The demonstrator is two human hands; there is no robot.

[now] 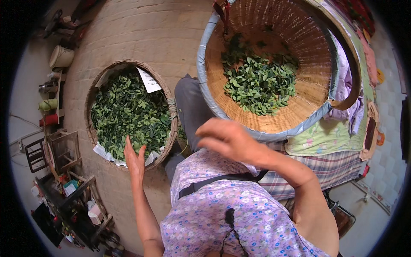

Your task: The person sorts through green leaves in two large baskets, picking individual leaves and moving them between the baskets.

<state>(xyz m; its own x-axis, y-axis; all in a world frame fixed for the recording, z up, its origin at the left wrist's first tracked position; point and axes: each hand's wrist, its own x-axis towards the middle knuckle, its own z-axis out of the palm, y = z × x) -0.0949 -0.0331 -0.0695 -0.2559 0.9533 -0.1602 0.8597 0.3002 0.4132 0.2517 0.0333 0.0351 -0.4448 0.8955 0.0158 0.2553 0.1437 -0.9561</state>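
A round woven basket (173,128) to the left is nearly full of green leaves (128,112), with printed paper (149,80) tucked at its rim. My left hand (135,157) is over its near edge, fingers spread, and I see nothing held in it. On the right, a larger wicker basket (321,80) with a wooden handle and a cloth-wrapped rim lies tilted towards me, a smaller pile of green leaves (260,85) inside. Blurred, my right hand (228,138) hovers just below that rim with its fingers apart; no object shows in it.
The larger basket rests on a bed edge with a plaid sheet (324,170), a green patterned cloth (316,139) and a lilac cloth (345,119). A wooden frame (75,151), a white bucket (61,57) and a cluttered black rack (77,196) stand along the left.
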